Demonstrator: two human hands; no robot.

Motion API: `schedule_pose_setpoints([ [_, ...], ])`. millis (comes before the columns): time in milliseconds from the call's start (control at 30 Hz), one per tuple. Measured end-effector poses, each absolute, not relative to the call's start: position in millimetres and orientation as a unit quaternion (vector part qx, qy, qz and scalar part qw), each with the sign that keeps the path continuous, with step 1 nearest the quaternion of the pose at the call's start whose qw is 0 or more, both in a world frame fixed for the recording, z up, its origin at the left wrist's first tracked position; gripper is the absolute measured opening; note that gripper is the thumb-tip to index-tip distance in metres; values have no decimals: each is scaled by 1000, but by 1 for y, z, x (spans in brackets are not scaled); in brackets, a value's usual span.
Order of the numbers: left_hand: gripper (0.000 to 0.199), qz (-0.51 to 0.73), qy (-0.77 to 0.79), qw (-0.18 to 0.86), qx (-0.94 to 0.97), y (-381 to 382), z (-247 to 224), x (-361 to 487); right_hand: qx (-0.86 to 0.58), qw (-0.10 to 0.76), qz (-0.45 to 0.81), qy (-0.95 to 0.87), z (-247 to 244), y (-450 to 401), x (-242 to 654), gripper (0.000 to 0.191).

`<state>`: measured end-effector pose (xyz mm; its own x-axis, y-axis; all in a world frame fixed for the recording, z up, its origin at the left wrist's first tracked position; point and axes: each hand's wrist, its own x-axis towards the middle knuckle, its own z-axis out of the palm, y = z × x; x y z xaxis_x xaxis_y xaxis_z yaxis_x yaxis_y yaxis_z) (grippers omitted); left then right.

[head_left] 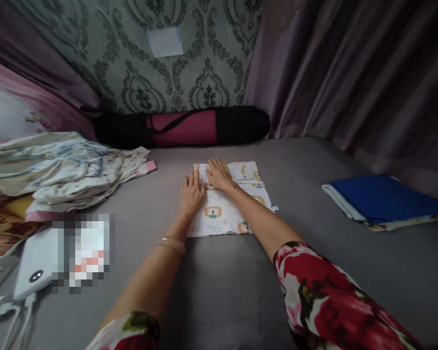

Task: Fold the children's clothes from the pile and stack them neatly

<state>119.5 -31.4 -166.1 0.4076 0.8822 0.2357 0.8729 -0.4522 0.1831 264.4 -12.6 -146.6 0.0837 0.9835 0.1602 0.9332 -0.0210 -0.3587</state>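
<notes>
A white cloth (pixel 226 209) with an orange-and-green print lies on the grey sheet, its far edge folded over towards me. My left hand (pixel 192 193) rests flat on the cloth's left edge, fingers stretched out. On the folded strip near the far side, my right hand (pixel 219 174) lies flat with its fingers extended. Neither hand grips anything. A small white tag (pixel 275 208) sticks out from the cloth's right side. My right forearm covers part of the cloth.
Folded cloths with a blue one (pixel 383 197) on top lie at the right. Rumpled pale clothes (pixel 91 170) are heaped at the left. Nearer me are a white power bank (pixel 40 262) and cables (pixel 24 316). A black-and-maroon long bag (pixel 184 127) lies along the wall.
</notes>
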Motion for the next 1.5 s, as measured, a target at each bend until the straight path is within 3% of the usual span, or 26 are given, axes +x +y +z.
schedule_pose_setpoints([
  [367,60,97,531,14,841,-37,-161,121,-778,153,48,-607,-163,-41,292,60],
  [533,61,89,534,28,840,-36,-160,122,-748,140,134,-635,-149,-43,311,61],
  [733,62,84,536,38,839,-36,-160,123,-794,142,35,-590,-147,-66,353,61],
  [1000,63,87,536,53,838,-34,-162,122,-804,140,34,-577,-163,-74,361,60],
  [1133,60,106,531,60,839,-32,-164,120,-789,198,106,-573,-153,-74,368,58],
  [1333,67,164,538,153,813,-19,-162,108,-752,441,281,-402,-137,-92,390,48],
  [1500,57,176,510,197,819,-17,-161,92,-725,500,315,-353,-141,-140,389,51],
])
